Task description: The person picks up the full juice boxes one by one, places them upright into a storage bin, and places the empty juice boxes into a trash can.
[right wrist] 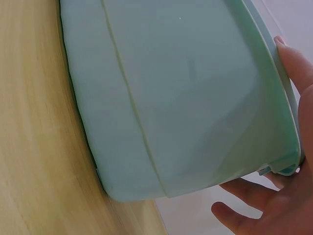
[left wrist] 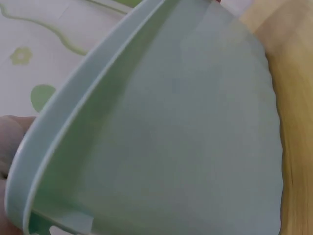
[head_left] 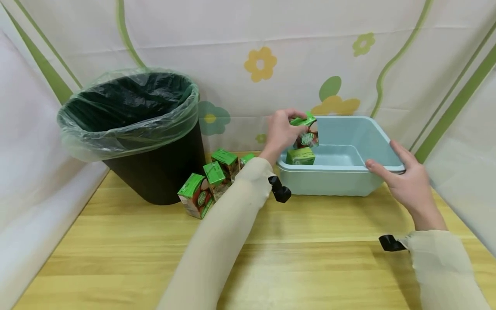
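My left hand (head_left: 282, 133) pinches a small green-topped carton (head_left: 308, 133) with a reddish-brown printed front, over the left end of a pale blue-green plastic bin (head_left: 329, 183). Just below it, a second carton (head_left: 301, 157) shows inside the bin at the near left corner. At the bin's right end, my right hand (head_left: 412, 187) grips the rim, thumb on top. The right wrist view shows its thumb (right wrist: 293, 61) on the rim and its other fingers under the edge. The left wrist view holds mostly the bin's outer wall (left wrist: 186, 122); the held carton is out of sight there.
Several more green-topped cartons (head_left: 193, 196) stand on the wooden table (head_left: 310, 267), partly behind my left forearm. Left of them stands a black trash can (head_left: 162, 172) lined with a translucent green bag (head_left: 131, 137). A flower-printed curtain (head_left: 224, 56) hangs behind.
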Demonstrator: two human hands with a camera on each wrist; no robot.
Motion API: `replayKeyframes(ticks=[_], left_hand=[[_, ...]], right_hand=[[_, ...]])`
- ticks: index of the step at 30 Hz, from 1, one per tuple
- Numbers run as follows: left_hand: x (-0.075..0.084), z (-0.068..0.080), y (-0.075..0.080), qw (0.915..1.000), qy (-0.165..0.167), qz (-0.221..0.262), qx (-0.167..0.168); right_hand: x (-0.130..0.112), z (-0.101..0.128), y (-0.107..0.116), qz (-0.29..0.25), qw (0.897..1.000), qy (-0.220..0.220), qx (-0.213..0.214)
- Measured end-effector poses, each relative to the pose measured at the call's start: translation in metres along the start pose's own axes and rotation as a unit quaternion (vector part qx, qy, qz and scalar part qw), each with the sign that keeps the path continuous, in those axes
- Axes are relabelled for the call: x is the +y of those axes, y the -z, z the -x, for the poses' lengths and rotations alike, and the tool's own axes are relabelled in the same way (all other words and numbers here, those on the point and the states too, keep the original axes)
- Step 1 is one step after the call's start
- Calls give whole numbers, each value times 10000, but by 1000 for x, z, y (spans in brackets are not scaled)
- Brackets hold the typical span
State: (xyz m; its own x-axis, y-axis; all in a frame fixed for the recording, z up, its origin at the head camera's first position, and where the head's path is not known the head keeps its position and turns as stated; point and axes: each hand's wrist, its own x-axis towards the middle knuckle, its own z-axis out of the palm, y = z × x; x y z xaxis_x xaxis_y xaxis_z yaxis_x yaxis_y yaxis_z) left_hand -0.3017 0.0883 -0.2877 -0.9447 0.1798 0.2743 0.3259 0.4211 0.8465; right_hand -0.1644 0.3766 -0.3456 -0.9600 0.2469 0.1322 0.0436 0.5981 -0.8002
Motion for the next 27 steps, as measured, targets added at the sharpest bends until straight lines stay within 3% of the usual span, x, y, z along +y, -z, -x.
replayKeyframes(ticks=[8, 22, 27], left_hand=[[-3, -1, -8, 9940, -48, -767, -781], [-3, -3, -6, 9733, -310, -1848, -1329], [-4, -5, -3, 9677, -413, -1973, -1516]], right_hand=[[5, 3, 6, 11, 10000, -26, -61], [2, 1, 2, -37, 9999, -23, -144], [0, -1, 0, -55, 9998, -6, -173]])
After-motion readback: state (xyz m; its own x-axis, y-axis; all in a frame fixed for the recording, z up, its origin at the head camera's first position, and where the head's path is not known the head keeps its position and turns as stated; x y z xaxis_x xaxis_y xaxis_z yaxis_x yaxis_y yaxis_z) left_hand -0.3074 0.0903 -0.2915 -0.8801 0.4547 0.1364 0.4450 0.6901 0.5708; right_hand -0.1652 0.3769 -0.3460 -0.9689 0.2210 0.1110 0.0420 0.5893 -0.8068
